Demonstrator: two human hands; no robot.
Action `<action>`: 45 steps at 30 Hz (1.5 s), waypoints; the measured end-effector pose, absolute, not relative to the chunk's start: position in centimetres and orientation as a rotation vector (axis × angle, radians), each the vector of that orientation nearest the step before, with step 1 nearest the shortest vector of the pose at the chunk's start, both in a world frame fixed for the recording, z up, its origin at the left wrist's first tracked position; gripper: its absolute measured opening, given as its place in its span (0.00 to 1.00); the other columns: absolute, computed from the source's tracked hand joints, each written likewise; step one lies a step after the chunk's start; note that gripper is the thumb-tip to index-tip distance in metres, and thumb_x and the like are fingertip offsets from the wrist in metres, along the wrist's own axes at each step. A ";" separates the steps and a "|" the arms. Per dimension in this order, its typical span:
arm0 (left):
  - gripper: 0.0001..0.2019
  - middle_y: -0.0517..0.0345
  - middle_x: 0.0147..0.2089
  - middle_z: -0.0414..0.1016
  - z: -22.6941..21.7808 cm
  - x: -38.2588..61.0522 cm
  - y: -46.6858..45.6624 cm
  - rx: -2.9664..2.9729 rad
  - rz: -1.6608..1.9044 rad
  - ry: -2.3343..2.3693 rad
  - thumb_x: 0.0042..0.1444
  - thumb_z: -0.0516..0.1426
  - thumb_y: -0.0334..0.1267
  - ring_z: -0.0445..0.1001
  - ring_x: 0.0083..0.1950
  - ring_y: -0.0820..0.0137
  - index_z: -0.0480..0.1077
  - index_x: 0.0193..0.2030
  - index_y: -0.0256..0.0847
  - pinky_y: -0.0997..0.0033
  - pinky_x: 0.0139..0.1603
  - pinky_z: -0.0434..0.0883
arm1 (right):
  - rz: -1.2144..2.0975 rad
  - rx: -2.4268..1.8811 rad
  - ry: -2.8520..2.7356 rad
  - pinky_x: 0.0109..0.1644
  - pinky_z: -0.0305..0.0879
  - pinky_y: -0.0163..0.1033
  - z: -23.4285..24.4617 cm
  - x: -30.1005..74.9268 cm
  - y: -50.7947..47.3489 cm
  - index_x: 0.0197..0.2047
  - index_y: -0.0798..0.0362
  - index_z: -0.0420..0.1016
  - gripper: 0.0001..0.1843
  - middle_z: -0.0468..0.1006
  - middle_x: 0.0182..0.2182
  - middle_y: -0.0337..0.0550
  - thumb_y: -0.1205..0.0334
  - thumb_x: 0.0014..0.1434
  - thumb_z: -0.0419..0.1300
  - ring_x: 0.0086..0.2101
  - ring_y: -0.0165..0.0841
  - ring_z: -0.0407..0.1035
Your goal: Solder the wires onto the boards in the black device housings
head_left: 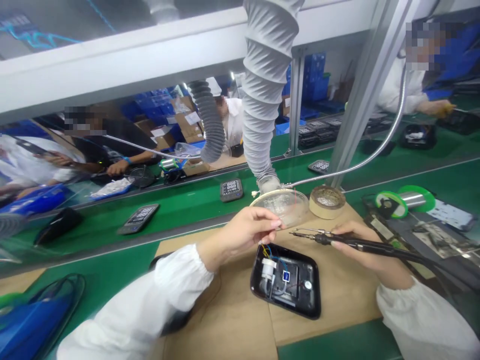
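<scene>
Electronics factory floor, assembly-line type. Down the middle: green conveyor belt [180,210], w/ digital display units [231,190] spaced along it. Near side of belt: kraft-paper work mat [225,320], soldering iron [348,241], solder-wire spool [412,200], masking-tape roll [327,202]. Above belt: grey flexible fume ducts [262,85], alu frame post [296,105]. Far side of belt: co-workers in white smocks [397,90] at further stations, blue plastic crates [315,82], cardboard boxes [187,125], rows of more units [315,132].
</scene>
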State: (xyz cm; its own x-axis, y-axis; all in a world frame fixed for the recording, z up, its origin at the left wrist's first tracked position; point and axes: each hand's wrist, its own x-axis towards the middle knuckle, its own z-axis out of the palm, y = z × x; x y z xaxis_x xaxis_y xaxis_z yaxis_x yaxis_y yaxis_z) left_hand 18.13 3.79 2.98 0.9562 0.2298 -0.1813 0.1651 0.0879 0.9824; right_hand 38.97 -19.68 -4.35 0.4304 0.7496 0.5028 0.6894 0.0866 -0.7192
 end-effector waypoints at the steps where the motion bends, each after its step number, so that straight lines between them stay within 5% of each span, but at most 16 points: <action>1: 0.19 0.57 0.29 0.75 3.5 18.2 3.3 1.492 0.015 0.305 0.54 0.67 0.51 0.62 0.23 0.79 0.76 0.39 0.34 0.75 0.25 0.59 | 0.071 -1.641 -1.280 0.34 0.77 0.42 -4.4 39.1 -19.6 0.38 0.47 0.76 0.12 0.82 0.33 0.44 0.48 0.62 0.66 0.33 0.41 0.79; 7: 0.12 0.56 0.33 0.78 5.0 17.9 0.2 2.251 -0.244 0.032 0.68 0.55 0.39 0.72 0.32 0.73 0.77 0.38 0.37 0.72 0.34 0.69 | 0.121 -1.665 -1.258 0.35 0.76 0.44 -5.1 39.5 -19.1 0.37 0.49 0.77 0.17 0.82 0.34 0.46 0.44 0.60 0.66 0.34 0.42 0.78; 13: 0.06 0.46 0.38 0.78 -0.5 18.5 -1.6 3.197 -0.077 -0.168 0.62 0.59 0.30 0.78 0.39 0.57 0.78 0.42 0.37 0.59 0.37 0.75 | 0.165 -1.649 -1.238 0.37 0.76 0.43 -4.6 39.1 -19.2 0.37 0.49 0.77 0.15 0.81 0.33 0.45 0.46 0.61 0.66 0.34 0.39 0.77; 18: 0.10 0.46 0.40 0.77 -3.3 18.4 -0.2 3.241 -0.017 -0.103 0.64 0.58 0.30 0.78 0.43 0.56 0.77 0.49 0.40 0.57 0.42 0.77 | 0.189 -1.625 -1.238 0.38 0.77 0.44 -4.9 39.4 -19.1 0.38 0.50 0.76 0.17 0.81 0.35 0.46 0.44 0.60 0.66 0.35 0.40 0.77; 27: 0.12 0.43 0.40 0.77 -2.2 18.1 2.9 3.189 0.100 0.183 0.64 0.51 0.23 0.77 0.41 0.58 0.76 0.41 0.32 0.56 0.44 0.77 | 0.201 -1.682 -1.213 0.36 0.76 0.43 -4.9 39.8 -19.4 0.38 0.50 0.76 0.14 0.82 0.35 0.46 0.48 0.61 0.66 0.35 0.41 0.78; 32: 0.14 0.49 0.47 0.80 0.2 18.4 2.4 3.019 0.126 0.021 0.69 0.49 0.26 0.78 0.46 0.66 0.75 0.48 0.36 0.68 0.50 0.75 | 0.178 -1.659 -1.198 0.33 0.76 0.42 -4.8 40.2 -19.4 0.38 0.50 0.76 0.14 0.82 0.34 0.46 0.47 0.60 0.66 0.34 0.40 0.78; 35: 0.14 0.55 0.46 0.82 1.6 18.6 1.8 2.813 0.130 -0.034 0.73 0.49 0.33 0.79 0.45 0.70 0.76 0.49 0.40 0.73 0.48 0.74 | 0.182 -1.627 -1.198 0.34 0.77 0.43 -5.1 40.5 -19.4 0.39 0.49 0.75 0.15 0.82 0.34 0.46 0.47 0.61 0.66 0.34 0.41 0.78; 45: 0.13 0.51 0.36 0.74 -0.2 18.6 3.3 2.967 0.062 0.080 0.69 0.54 0.33 0.73 0.39 0.64 0.80 0.37 0.37 0.67 0.40 0.69 | 0.285 -1.586 -1.249 0.37 0.76 0.43 -4.7 39.7 -19.5 0.39 0.50 0.76 0.12 0.81 0.35 0.45 0.50 0.62 0.65 0.36 0.40 0.77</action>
State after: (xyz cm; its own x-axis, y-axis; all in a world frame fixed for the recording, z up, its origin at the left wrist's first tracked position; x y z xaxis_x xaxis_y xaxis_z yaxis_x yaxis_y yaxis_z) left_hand 18.63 3.30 -0.21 0.9977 0.0568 0.0368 0.0496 -0.9836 0.1733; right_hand 39.71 -19.51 -4.74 0.4267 0.8165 0.3888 0.5668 0.0935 -0.8185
